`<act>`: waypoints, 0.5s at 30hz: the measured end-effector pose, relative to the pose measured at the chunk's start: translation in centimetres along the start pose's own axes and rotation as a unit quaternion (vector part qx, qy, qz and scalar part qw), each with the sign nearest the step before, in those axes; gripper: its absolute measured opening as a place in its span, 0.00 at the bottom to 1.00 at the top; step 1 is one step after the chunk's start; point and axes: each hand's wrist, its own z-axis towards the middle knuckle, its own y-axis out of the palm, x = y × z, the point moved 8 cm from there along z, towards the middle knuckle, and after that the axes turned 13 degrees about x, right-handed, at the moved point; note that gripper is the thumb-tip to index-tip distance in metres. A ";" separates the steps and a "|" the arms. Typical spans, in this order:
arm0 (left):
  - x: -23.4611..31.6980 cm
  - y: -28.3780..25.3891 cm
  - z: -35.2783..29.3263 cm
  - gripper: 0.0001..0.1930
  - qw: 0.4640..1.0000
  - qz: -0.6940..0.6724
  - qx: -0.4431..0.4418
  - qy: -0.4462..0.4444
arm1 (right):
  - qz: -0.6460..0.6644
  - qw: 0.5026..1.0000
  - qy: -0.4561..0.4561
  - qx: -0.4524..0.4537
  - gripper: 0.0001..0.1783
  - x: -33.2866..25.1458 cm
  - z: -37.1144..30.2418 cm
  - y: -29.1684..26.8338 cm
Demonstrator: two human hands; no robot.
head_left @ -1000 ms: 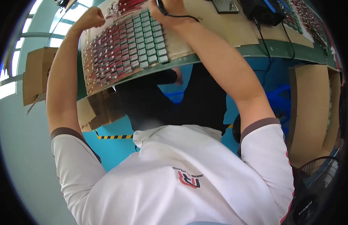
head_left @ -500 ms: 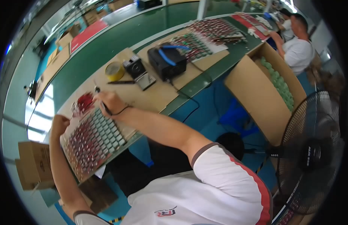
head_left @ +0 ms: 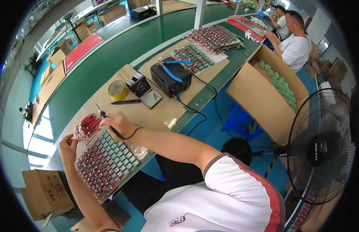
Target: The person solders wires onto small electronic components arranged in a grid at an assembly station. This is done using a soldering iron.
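The grip of the soldering iron (head_left: 103,115) is partly covered by the right hand (head_left: 119,125). Whether anything is pinched by the left hand (head_left: 68,147) is too small to be told. The white shirt (head_left: 229,201) is cut off by the lower edge, and part of the tabletop (head_left: 236,60) is hidden by the right forearm (head_left: 175,146).

Since a second ago, my view is swinging right and along the worktop (head_left: 237,62), so the yellow tape roll (head_left: 117,90), the black box-shaped unit's blue pliers (head_left: 178,62) and two co-workers (head_left: 297,48) are now showing. The fan (head_left: 318,150), then a mere corner, is filling the right side. My right hand (head_left: 119,125) is no longer running into the top edge; its soldering iron (head_left: 103,115) is showing to the tip. My left hand (head_left: 67,149), then a fist, is pinching a thin reddish wire (head_left: 82,140).
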 end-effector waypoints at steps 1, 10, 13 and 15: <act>0.3 0.2 -0.4 0.17 0.999 0.001 -0.034 -0.020 | 0.010 1.000 0.007 -0.005 0.20 -0.3 -0.1 0.3; 9.6 4.8 -7.6 0.17 0.936 -0.295 -0.129 -0.139 | 0.168 0.943 0.282 -0.050 0.11 1.3 0.4 -0.8; 8.2 5.9 -8.8 0.17 0.911 -0.337 -0.148 -0.186 | 0.286 0.903 0.320 -0.028 0.15 0.9 0.0 0.2; 7.7 5.6 -9.1 0.18 0.910 -0.335 -0.137 -0.203 | 0.288 0.899 0.326 -0.044 0.15 1.1 -0.4 1.1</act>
